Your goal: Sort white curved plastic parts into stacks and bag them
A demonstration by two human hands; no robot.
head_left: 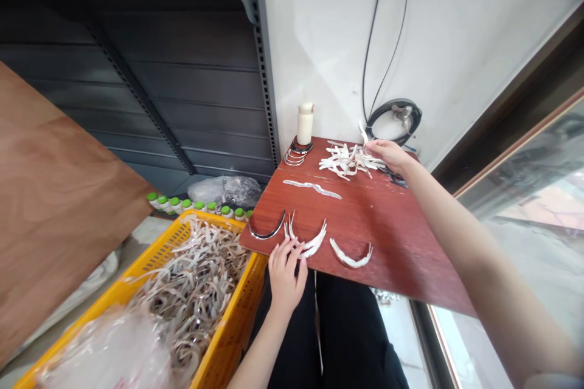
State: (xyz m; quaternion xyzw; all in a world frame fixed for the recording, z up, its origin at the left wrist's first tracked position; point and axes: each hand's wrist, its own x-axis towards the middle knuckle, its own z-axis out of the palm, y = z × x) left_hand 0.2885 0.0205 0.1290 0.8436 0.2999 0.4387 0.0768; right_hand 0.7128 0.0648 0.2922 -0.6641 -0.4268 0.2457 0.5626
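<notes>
My left hand [286, 272] rests at the near edge of a red-brown board [392, 237], fingers stretched out and touching a bunch of white curved strips [306, 239]. My right hand [389, 154] reaches to the far side of the board, its fingers pinched on a white strip [362, 131] at the edge of a loose pile of white strips [349, 161]. A dark curved band [267, 232] lies left of my left hand. Another white curved piece [350, 256] lies to its right. A long flat wavy strip [312, 188] lies mid-board.
A yellow crate [230, 328] full of pale curved strips stands at the lower left, with clear plastic over its near end. A white bottle [305, 124] and metal rings [295, 157] stand at the board's far left corner. Green-capped vials [191, 203] line the floor. A coiled black cable [396, 114] hangs on the wall.
</notes>
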